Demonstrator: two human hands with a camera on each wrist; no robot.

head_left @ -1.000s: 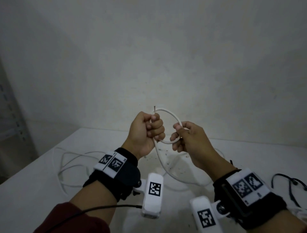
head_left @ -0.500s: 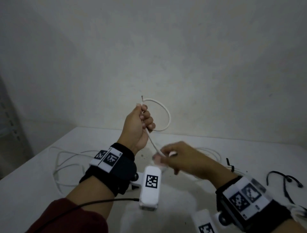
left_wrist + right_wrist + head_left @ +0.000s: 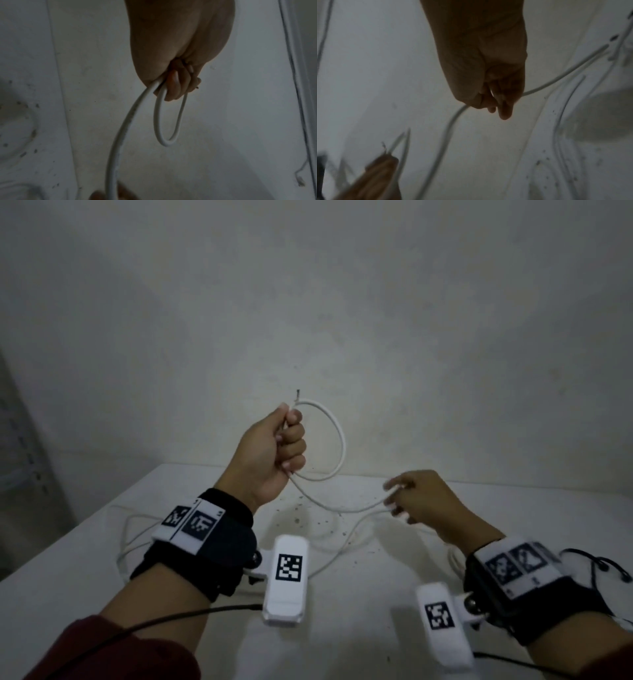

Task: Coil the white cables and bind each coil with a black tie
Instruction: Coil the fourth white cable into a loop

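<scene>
My left hand (image 3: 289, 440) is raised above the table and grips a white cable (image 3: 339, 440) that forms one loop to the right of the fist; its bare tip sticks up above the thumb. In the left wrist view the loop (image 3: 169, 121) hangs from the curled fingers. From the fist the cable sags down and right to my right hand (image 3: 397, 498), lower and near the table, whose fingers pinch the cable (image 3: 453, 121). Beyond the right hand the cable trails onto the table. Black ties (image 3: 606, 566) lie at the far right.
A white table (image 3: 342, 645) with dark specks holds more loose white cable (image 3: 126, 529) at the left and the centre (image 3: 342, 546). A plain wall stands close behind. A grey shelf unit (image 3: 20, 474) is at the left edge.
The right hand let go of the loop, dropped toward the table and slid right along the cable. The left hand keeps its grip on the loop and has stayed raised.
</scene>
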